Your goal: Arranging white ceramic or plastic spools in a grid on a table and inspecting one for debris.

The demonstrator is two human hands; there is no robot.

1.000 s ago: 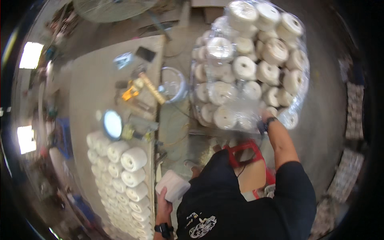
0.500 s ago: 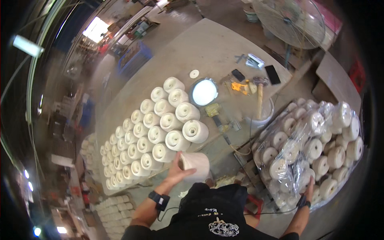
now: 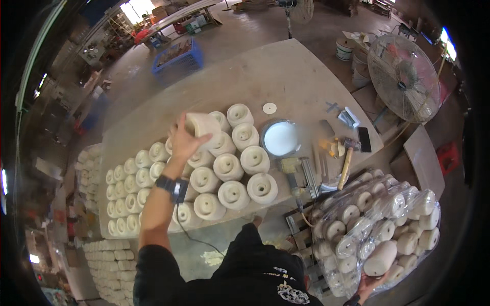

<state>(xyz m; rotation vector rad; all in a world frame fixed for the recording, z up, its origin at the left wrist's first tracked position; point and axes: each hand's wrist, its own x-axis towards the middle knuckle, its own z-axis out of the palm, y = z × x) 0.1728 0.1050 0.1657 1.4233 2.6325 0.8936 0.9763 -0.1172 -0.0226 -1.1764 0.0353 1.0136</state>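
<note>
Our left hand (image 3: 182,140) is stretched out over the wooden worktop (image 3: 286,76), fingers wrapped around a pale cream spool-shaped roller (image 3: 202,125), gripping it from the near side. The roller hangs at the far end of the rows of matching cream rollers (image 3: 224,178) that stand on end across the worktop, each showing a round top with a small centre hole. The held one is tipped, its long axis leaning away from us and to the right instead of upright like its neighbours; it sits just above, perhaps touching, the ones below it, and we cannot tell which.

The relation that matters: the held roller lies forward of the left palm, over the far rank of the group, with the white round dish (image 3: 280,138) just to its right and bare board beyond. The left hand is the one near this stack; the right is well apart from it.

Our right hand (image 3: 368,282) is low at the right edge, resting against a clear plastic bag full of the same cream rollers (image 3: 377,224). We cannot tell whether its fingers are closed on the bag or merely pressed to it. A wooden-handled hammer (image 3: 347,160) and a nail gun (image 3: 296,176) lie between dish and bag.
</note>
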